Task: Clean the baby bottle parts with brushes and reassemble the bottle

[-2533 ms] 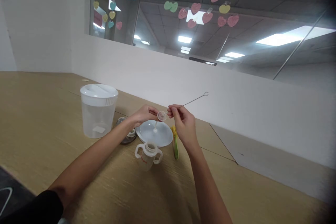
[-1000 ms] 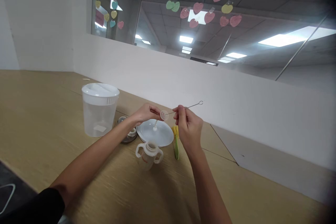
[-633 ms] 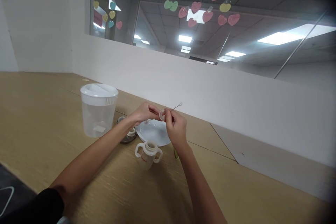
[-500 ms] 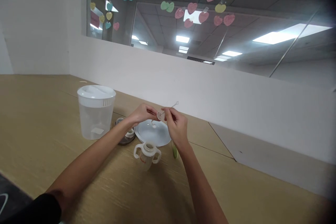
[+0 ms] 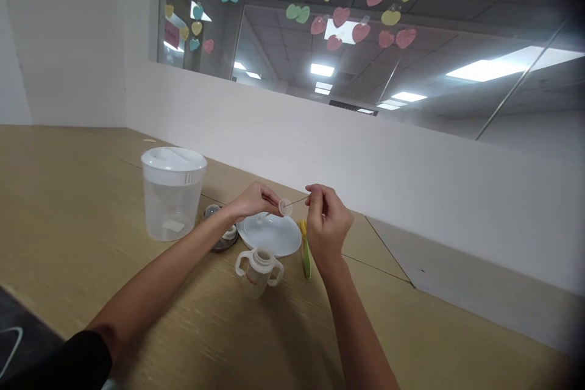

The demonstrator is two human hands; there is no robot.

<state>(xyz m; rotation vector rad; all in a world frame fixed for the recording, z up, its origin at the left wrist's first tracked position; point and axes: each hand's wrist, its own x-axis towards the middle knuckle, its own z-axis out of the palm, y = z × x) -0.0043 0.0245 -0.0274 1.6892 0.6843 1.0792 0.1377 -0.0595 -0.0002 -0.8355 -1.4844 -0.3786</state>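
Observation:
My left hand (image 5: 256, 200) pinches a small round translucent piece (image 5: 285, 207), apparently a baby-bottle part, above a white plate (image 5: 274, 244). Between the fingertips of my right hand (image 5: 329, 222) is a thin wire-stemmed straw brush (image 5: 299, 200). Its stem runs left into the round piece; the far end is hard to make out. Below the plate stands a two-handled baby bottle (image 5: 259, 274), upright with its neck uncovered. A green and yellow tool (image 5: 306, 256) lies on the table just left of my right wrist.
Left of the plate stands a large translucent container (image 5: 170, 207) with a white lid. Beside it, a dark round dish (image 5: 225, 244) bears small parts, partly behind my left forearm. A white wall (image 5: 320, 146) with a window above borders the wooden table (image 5: 192, 329).
My right hand has moved right, away from my left hand, drawing the brush with it. More stem now shows between the hands, and the green and yellow tool is more exposed.

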